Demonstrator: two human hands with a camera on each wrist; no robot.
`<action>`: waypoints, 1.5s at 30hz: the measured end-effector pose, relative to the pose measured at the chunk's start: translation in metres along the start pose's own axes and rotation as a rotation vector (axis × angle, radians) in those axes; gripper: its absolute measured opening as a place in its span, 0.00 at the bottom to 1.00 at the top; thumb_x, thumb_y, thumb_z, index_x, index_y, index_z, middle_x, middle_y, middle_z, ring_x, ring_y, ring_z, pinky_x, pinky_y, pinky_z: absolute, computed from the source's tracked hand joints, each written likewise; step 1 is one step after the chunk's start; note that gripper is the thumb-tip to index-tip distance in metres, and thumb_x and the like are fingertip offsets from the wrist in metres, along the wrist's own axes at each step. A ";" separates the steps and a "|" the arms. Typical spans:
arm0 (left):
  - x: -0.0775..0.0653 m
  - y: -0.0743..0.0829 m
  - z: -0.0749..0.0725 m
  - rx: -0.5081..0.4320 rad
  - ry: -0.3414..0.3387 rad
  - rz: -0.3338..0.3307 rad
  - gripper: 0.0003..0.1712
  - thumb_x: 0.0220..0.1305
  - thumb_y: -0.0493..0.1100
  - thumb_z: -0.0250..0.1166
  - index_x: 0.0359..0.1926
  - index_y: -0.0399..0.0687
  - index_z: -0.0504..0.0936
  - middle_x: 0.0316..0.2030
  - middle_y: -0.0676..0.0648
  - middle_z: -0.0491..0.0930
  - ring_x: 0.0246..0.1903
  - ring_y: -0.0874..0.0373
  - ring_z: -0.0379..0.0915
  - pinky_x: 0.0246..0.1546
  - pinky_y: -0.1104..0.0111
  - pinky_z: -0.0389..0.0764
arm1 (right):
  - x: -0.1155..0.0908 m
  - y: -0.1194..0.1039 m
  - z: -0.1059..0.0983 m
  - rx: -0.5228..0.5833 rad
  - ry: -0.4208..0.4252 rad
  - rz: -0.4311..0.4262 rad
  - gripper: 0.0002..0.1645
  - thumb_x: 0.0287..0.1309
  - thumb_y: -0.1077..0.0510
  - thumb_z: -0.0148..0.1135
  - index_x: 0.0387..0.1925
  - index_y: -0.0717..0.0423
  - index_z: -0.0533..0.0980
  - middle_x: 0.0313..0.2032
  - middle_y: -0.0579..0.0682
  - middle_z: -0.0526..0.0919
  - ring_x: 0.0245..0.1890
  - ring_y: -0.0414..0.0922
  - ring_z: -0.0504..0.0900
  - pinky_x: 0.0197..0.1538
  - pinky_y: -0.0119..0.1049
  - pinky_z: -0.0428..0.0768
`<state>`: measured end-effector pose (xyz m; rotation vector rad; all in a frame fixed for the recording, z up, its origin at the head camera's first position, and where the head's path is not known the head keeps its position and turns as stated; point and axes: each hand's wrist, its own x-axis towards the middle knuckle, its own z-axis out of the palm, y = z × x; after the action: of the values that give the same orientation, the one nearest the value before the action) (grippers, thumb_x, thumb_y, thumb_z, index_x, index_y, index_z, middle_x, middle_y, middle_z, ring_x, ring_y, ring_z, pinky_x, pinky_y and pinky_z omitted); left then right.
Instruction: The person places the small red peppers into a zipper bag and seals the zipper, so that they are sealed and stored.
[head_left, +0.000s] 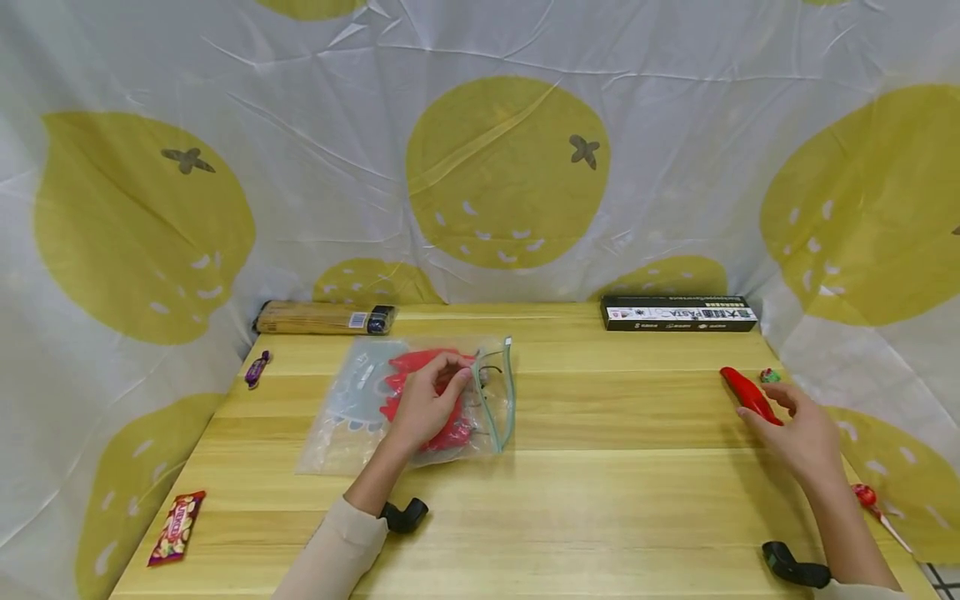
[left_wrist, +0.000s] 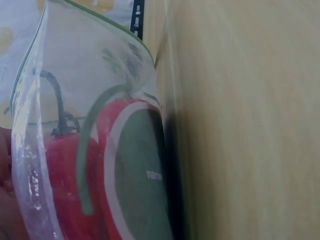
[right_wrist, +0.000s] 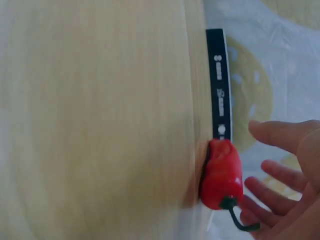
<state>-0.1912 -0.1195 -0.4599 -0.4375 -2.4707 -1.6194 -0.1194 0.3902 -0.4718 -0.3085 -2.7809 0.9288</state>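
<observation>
A clear zip bag [head_left: 341, 417] with a green-edged mouth lies left of the middle of the table, its mouth facing right. Inside it are several red chili peppers [left_wrist: 65, 185] with dark stems. My left hand [head_left: 427, 404] pinches the upper layer of the bag near its mouth, which stands apart. In the left wrist view only a bit of that hand shows at the left edge. On the right, another red chili pepper [head_left: 750, 396] with a green stem [right_wrist: 235, 217] lies on the table. My right hand [head_left: 806, 433] reaches beside it, thumb and fingers spread apart, not closed round it.
At the back stand a black pasta box [head_left: 678, 314] on the right and a pack of noodles [head_left: 322, 318] on the left. A purple candy [head_left: 257, 369] and a red snack packet [head_left: 177, 528] lie left. A green candy [head_left: 769, 376] and a lollipop [head_left: 865, 496] lie right.
</observation>
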 end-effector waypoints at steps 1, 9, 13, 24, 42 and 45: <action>0.000 -0.001 0.000 -0.002 -0.002 0.003 0.10 0.66 0.49 0.63 0.45 0.53 0.81 0.43 0.52 0.85 0.49 0.59 0.81 0.54 0.60 0.80 | 0.000 0.003 -0.001 -0.015 -0.017 0.013 0.40 0.60 0.43 0.64 0.63 0.66 0.67 0.59 0.74 0.71 0.54 0.71 0.69 0.47 0.60 0.71; -0.002 -0.004 -0.002 -0.001 -0.016 0.006 0.08 0.66 0.53 0.62 0.43 0.60 0.80 0.41 0.57 0.84 0.48 0.64 0.80 0.53 0.64 0.81 | -0.001 0.013 -0.002 -0.092 -0.089 0.112 0.41 0.57 0.45 0.68 0.62 0.67 0.67 0.56 0.74 0.73 0.47 0.66 0.77 0.35 0.37 0.73; -0.003 -0.004 -0.003 0.002 -0.017 -0.001 0.08 0.65 0.53 0.62 0.43 0.60 0.80 0.41 0.57 0.84 0.48 0.65 0.80 0.52 0.64 0.81 | -0.001 0.014 -0.001 -0.092 -0.090 0.130 0.40 0.59 0.43 0.65 0.62 0.66 0.68 0.56 0.74 0.73 0.47 0.66 0.76 0.35 0.37 0.71; 0.000 -0.002 -0.005 0.040 0.014 0.049 0.09 0.65 0.54 0.63 0.43 0.60 0.81 0.39 0.58 0.84 0.43 0.64 0.81 0.48 0.66 0.83 | -0.003 -0.032 0.023 0.200 0.070 -0.016 0.29 0.59 0.44 0.66 0.54 0.60 0.76 0.54 0.67 0.78 0.30 0.12 0.71 0.27 0.22 0.78; -0.002 0.006 -0.003 0.075 0.096 0.053 0.06 0.64 0.54 0.65 0.40 0.64 0.84 0.32 0.61 0.85 0.40 0.67 0.80 0.47 0.63 0.81 | -0.012 -0.179 0.124 0.680 -0.479 -0.125 0.27 0.52 0.49 0.73 0.53 0.52 0.78 0.55 0.56 0.78 0.45 0.51 0.85 0.48 0.49 0.84; -0.001 0.008 -0.004 0.083 0.098 0.065 0.05 0.64 0.53 0.65 0.40 0.65 0.84 0.33 0.62 0.85 0.39 0.67 0.80 0.46 0.64 0.81 | -0.016 -0.196 0.137 0.721 -0.512 -0.126 0.26 0.51 0.50 0.74 0.52 0.53 0.78 0.53 0.55 0.78 0.44 0.49 0.85 0.48 0.49 0.84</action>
<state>-0.1875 -0.1199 -0.4517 -0.4125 -2.4152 -1.4706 -0.1648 0.1551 -0.4620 0.2492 -2.5600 2.1011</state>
